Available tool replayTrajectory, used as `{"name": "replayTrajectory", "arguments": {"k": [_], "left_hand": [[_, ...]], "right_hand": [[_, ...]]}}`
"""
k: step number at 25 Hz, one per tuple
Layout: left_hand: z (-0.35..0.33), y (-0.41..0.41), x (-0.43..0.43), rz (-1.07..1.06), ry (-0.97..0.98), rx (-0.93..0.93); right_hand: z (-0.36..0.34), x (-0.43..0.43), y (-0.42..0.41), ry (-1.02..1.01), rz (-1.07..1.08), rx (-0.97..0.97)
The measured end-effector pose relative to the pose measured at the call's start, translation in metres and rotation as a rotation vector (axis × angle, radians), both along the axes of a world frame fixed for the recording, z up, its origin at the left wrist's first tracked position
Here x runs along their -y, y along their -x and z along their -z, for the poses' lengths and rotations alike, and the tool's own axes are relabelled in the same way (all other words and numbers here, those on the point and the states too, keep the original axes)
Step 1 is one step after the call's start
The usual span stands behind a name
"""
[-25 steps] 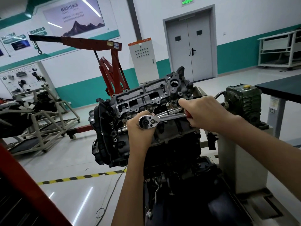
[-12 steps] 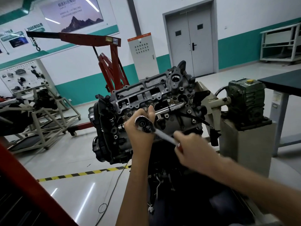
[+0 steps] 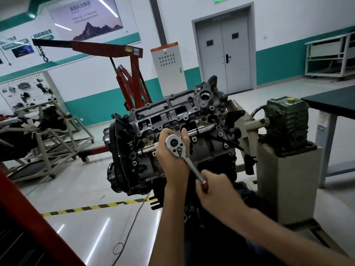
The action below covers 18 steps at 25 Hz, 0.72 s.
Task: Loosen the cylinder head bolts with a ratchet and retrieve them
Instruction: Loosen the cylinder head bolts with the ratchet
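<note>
The left hand (image 3: 169, 156) cups the round head of a chrome ratchet with a red grip (image 3: 175, 145) against the grey metal cylinder head (image 3: 172, 114). The right hand (image 3: 217, 192) grips its handle, which slants down to the near right. A red engine hoist (image 3: 132, 73) stands far left.

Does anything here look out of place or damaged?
Only one thing: a thin cable trails loose across the floor from under the engine, over the yellow-black tape line, ending in a loop. Possible trip hazard.
</note>
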<state>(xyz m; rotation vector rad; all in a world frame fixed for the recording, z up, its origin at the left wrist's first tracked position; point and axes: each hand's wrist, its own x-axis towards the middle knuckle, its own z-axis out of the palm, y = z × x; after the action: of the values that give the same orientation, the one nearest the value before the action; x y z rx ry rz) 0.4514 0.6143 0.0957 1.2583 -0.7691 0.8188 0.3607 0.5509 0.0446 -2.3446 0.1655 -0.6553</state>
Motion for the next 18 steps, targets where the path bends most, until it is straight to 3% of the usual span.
{"name": "replayTrajectory", "arguments": {"k": [2,3,8,11,14,18], "left_hand": [[-0.001,0.000,0.004,0.081,0.050,-0.019],[-0.003,-0.002,0.003,0.096,0.043,-0.015],[-0.012,-0.015,-0.009,-0.066,-0.253,0.095],[-0.011,-0.017,-0.017,-0.080,-0.273,0.081],[-0.010,-0.011,-0.019,-0.076,-0.161,0.005],[-0.010,0.002,-0.004,-0.004,-0.017,-0.079]], "right_hand": [[0.007,-0.013,0.000,-0.124,-0.056,0.003],[0.003,-0.007,0.002,-0.085,-0.067,-0.002],[-0.076,0.084,-0.007,0.676,0.079,0.038],[-0.105,0.090,-0.014,0.871,0.100,0.107],[-0.060,0.056,-0.005,0.655,0.135,0.035],[-0.007,-0.009,0.004,-0.032,0.013,-0.051]]}}
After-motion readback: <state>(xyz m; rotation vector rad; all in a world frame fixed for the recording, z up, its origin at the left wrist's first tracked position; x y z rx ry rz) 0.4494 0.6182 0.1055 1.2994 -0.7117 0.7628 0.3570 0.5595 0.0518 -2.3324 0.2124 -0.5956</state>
